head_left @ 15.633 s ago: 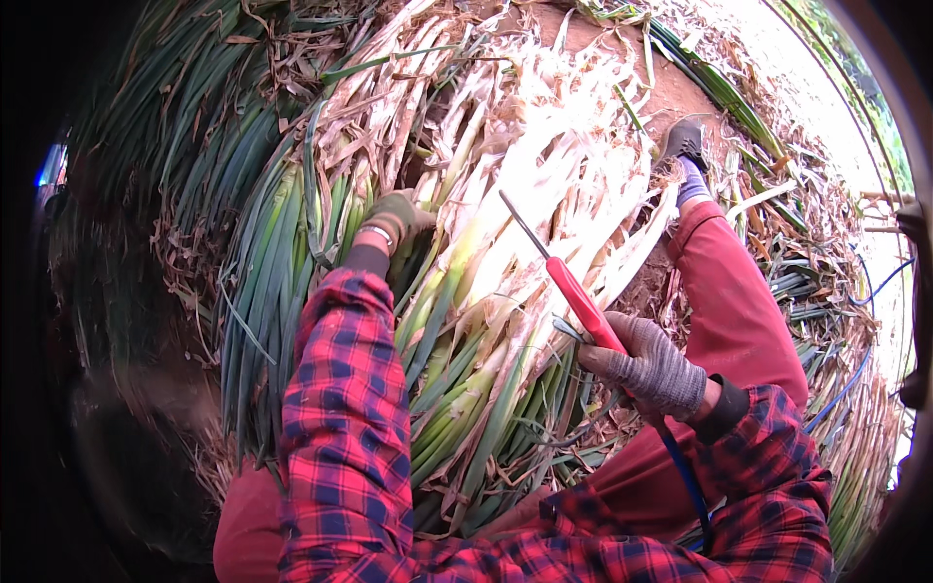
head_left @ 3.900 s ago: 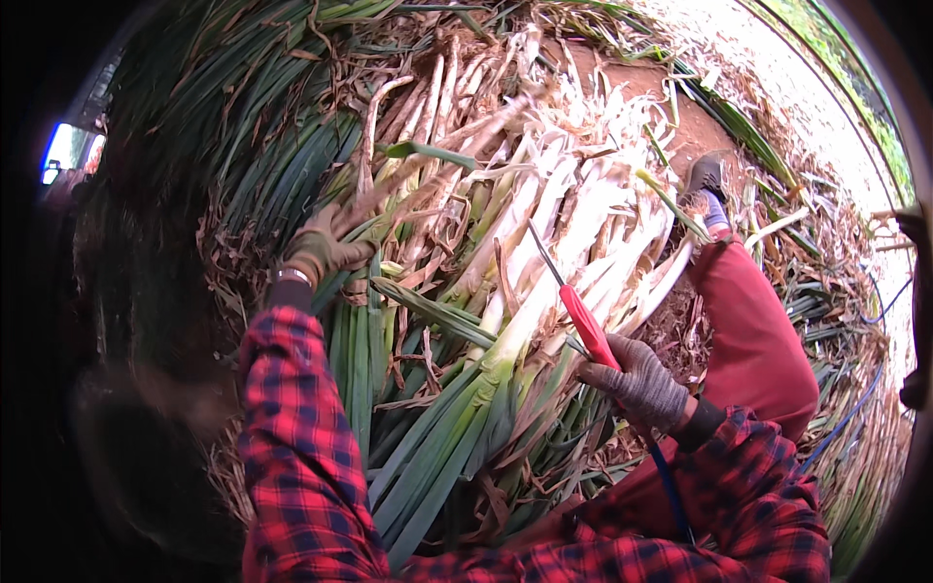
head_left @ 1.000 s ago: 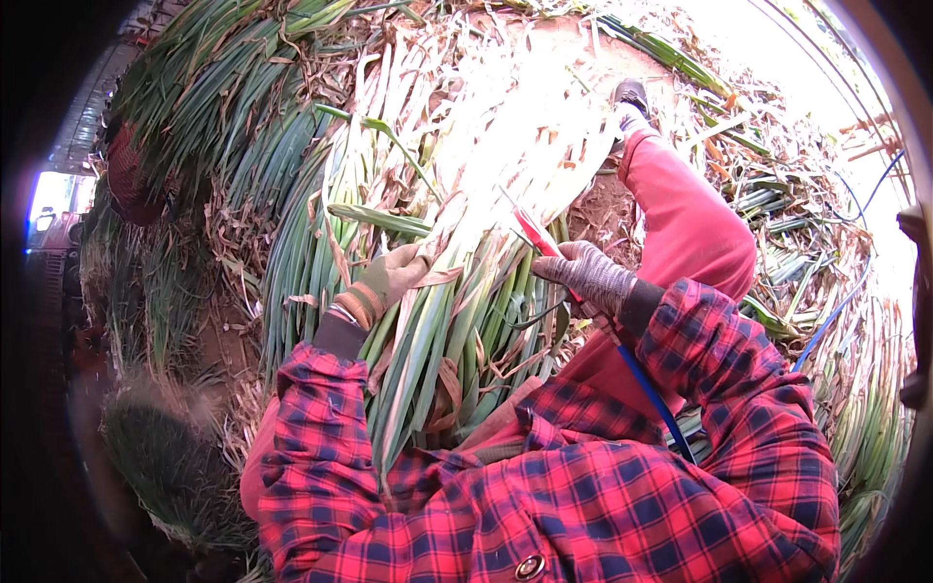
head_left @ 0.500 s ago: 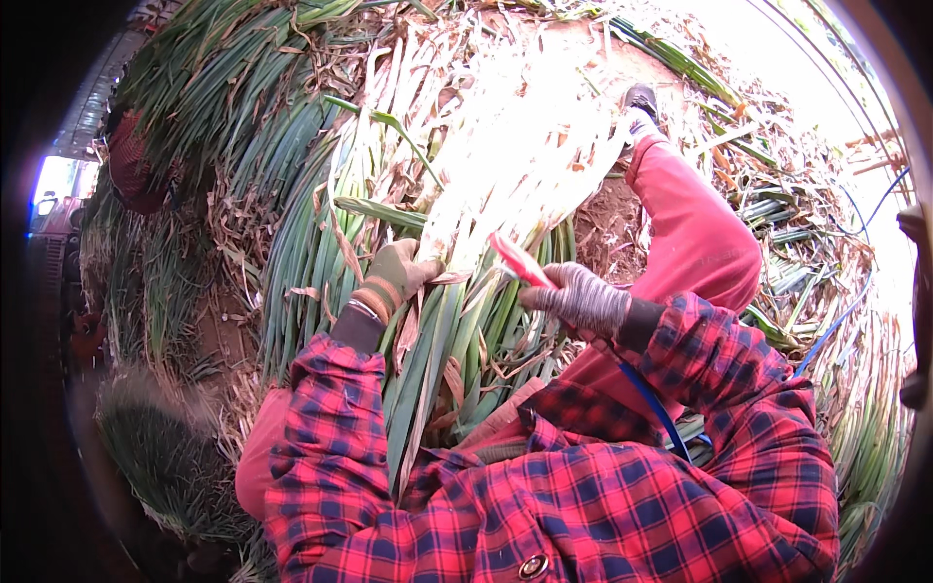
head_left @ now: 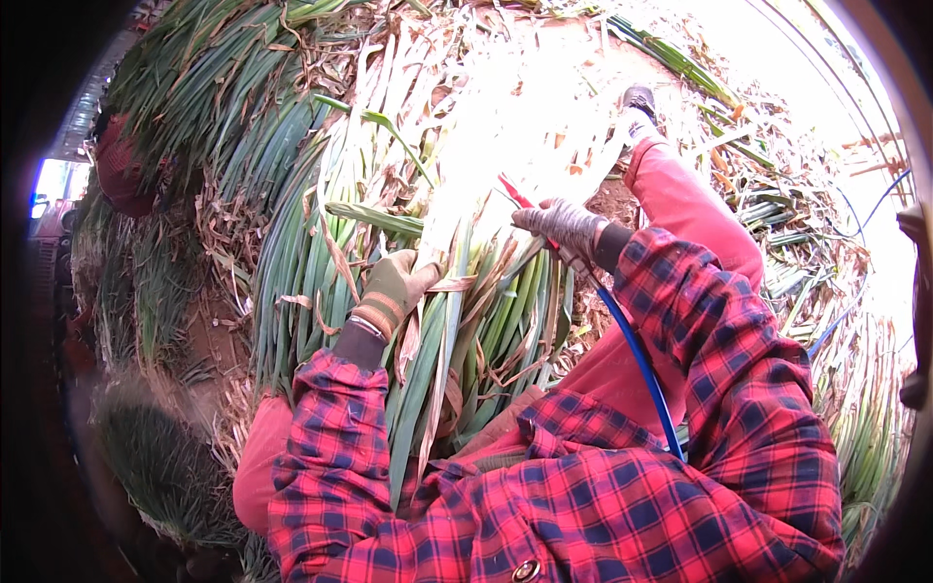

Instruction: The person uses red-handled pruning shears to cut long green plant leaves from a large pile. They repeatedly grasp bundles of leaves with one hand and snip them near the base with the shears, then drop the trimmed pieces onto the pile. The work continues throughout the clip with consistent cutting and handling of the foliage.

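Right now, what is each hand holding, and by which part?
The right hand grips a red-handled tool by its handle; the left hand clasps the leek bundle at its green leaves.

Glare washes out the leek stalks' (head_left: pixel 515 126) white ends.

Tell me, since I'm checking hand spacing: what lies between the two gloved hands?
In the head view, a bundle of green onion stalks lies between the left hand and the right hand, which holds a red tool.
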A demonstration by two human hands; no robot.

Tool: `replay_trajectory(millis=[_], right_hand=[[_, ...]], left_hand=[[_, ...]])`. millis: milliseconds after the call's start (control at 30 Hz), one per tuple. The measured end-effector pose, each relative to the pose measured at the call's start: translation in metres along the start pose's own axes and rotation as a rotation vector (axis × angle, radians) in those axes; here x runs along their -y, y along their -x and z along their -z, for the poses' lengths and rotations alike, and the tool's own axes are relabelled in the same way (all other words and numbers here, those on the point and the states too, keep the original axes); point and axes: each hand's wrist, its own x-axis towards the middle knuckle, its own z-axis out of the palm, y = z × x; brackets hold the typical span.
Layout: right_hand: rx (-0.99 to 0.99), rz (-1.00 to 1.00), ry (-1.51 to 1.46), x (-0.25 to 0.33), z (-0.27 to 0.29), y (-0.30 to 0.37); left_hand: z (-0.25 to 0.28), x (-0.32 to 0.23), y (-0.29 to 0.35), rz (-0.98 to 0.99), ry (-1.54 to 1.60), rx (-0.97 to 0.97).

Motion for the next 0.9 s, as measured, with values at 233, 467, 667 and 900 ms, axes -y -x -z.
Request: replay_trajectory(millis=[233,467,667,900], right_hand=[[-0.024,-0.090,-0.084,0.031,0.012,-0.040],[-0.007,-0.213,-0.163,0.042,0.056,-0.113],[0.034,0.036,-0.021,0.028,0.027,-0.037],[0.341,-0.131,0.168,0.044,-0.006,0.101]], left_hand=[[0.003,-0.006,0.011,0.051,0.127,-0.002],[-0.004,-0.018,0.014,0.006,0.235,-0.018],[-0.005,0.004,0.005,0.057,0.272,-0.137],[-0.012,0.023,-0.001,-0.025,0.248,-0.190]])
